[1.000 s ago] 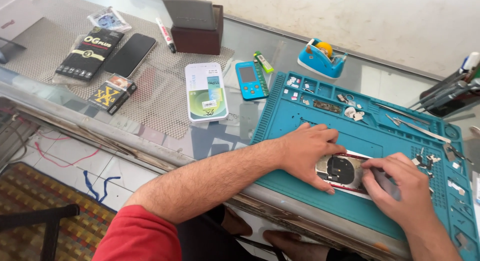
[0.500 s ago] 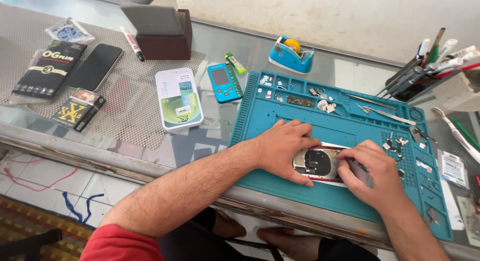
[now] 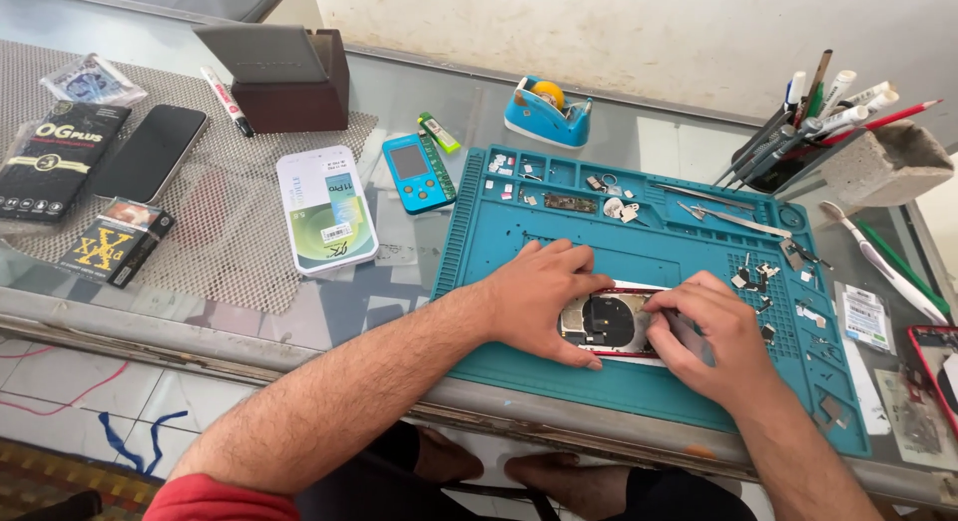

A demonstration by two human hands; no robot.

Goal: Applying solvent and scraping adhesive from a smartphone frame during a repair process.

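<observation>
Down on the teal silicone repair mat (image 3: 639,381), near its front edge, lies an opened red-edged phone body (image 3: 611,321) with its metal insides and a dark round coil facing up. Its long axis runs left to right, roughly along the front edge of the glass counter (image 3: 419,112); which end is the top cannot be told, since both ends are covered. The left hand (image 3: 539,291) lies flat over the phone's left end, fingers spread slightly apart and pressing down on it. The right hand (image 3: 714,336) covers the right end, its fingers curled together and pinched on a small dark grey tool (image 3: 691,338) whose tip touches the phone's interior. Small screws and metal parts (image 3: 614,204) sit in the mat's back compartments, and silver tweezers (image 3: 733,220) lie on the mat's right side, well apart from the hands. Left of the mat are a small blue handheld gadget (image 3: 417,172) and a white and green flat box (image 3: 326,210). Further left, a black smartphone (image 3: 150,152) rests on a grey mesh pad (image 3: 230,252). Behind the mat stands a blue tape dispenser (image 3: 546,112), and at the right a grey holder of pens and tools (image 3: 883,162).
</observation>
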